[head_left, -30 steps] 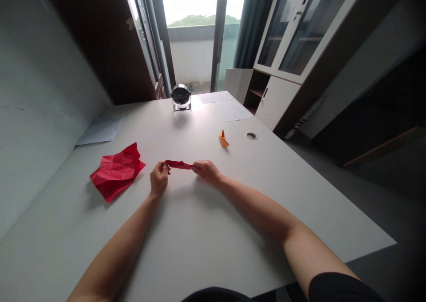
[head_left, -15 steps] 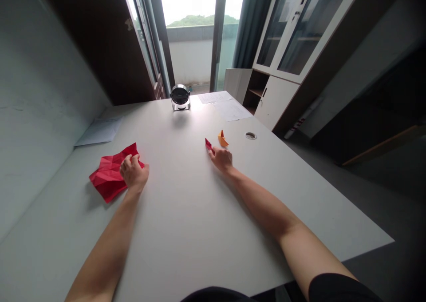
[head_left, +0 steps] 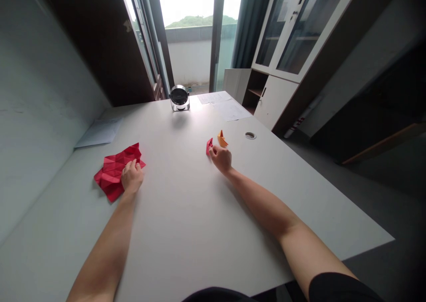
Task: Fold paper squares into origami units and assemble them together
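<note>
On the left of the white table (head_left: 173,213) lies a creased sheet of red origami paper (head_left: 115,166), its folds standing up unevenly. My left hand (head_left: 132,175) rests on the sheet's right side with the fingers curled onto it, gripping it. Towards the middle right, my right hand (head_left: 221,157) pinches a small folded red paper piece (head_left: 209,146) between thumb and fingers. Just beyond that hand a small orange origami boat (head_left: 222,139) stands on the table. The fingers partly cover the red piece.
A round black and silver device (head_left: 179,97) stands near the table's far edge. Printed papers (head_left: 229,109) lie at the far right, and another sheet (head_left: 99,132) by the left wall. A cable hole (head_left: 250,135) sits near the right edge. Cabinets (head_left: 282,84) stand beyond.
The red sheet has been lowered flatter onto the table and shifted slightly right, my left hand settling with it. The small red piece has turned more upright in my right hand.
</note>
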Available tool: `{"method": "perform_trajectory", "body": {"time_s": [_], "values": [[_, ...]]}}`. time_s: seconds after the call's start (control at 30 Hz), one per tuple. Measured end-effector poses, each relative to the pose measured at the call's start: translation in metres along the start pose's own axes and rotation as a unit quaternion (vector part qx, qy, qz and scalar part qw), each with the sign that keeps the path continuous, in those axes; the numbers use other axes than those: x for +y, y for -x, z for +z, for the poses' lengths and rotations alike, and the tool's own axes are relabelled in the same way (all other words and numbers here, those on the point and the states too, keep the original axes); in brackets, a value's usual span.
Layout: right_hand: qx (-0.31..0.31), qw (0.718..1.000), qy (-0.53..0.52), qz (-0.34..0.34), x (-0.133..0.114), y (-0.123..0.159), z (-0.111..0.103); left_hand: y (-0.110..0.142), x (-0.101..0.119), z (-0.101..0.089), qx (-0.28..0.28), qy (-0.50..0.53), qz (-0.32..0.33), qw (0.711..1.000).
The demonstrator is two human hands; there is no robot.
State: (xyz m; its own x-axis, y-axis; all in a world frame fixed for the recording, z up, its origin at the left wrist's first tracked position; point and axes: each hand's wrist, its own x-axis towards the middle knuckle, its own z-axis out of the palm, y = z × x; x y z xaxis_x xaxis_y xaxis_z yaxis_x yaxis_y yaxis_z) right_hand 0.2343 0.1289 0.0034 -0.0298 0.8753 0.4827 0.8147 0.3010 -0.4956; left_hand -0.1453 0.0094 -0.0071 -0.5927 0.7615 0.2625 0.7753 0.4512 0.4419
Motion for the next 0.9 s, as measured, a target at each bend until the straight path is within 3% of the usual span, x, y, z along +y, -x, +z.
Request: {"method": "perform_trajectory", "body": {"time_s": [0.07,0.2,0.37,0.5,0.73,0.9], "values": [[-0.009,1.0,-0.004,-0.022,-0.002,0.003,0.0,0.002,0.005,-0.002,0.023,0.019,0.019,0.999],[-0.062,0.994,-0.029,-0.083,-0.008,0.008,-0.002,0.015,0.031,-0.008,0.056,0.061,0.123,0.989],[-0.165,0.963,-0.12,-0.177,-0.018,0.021,-0.004,0.053,0.078,-0.009,-0.005,0.145,0.265,0.953],[-0.22,0.933,-0.172,-0.227,-0.026,0.03,0.0,0.084,0.105,-0.004,-0.076,0.207,0.317,0.923],[-0.229,0.914,-0.154,-0.296,-0.032,0.038,0.008,0.102,0.115,0.001,-0.152,0.214,0.371,0.891],[-0.231,0.909,-0.18,-0.298,-0.029,0.037,0.01,0.106,0.117,-0.004,-0.205,0.24,0.4,0.86]]}}
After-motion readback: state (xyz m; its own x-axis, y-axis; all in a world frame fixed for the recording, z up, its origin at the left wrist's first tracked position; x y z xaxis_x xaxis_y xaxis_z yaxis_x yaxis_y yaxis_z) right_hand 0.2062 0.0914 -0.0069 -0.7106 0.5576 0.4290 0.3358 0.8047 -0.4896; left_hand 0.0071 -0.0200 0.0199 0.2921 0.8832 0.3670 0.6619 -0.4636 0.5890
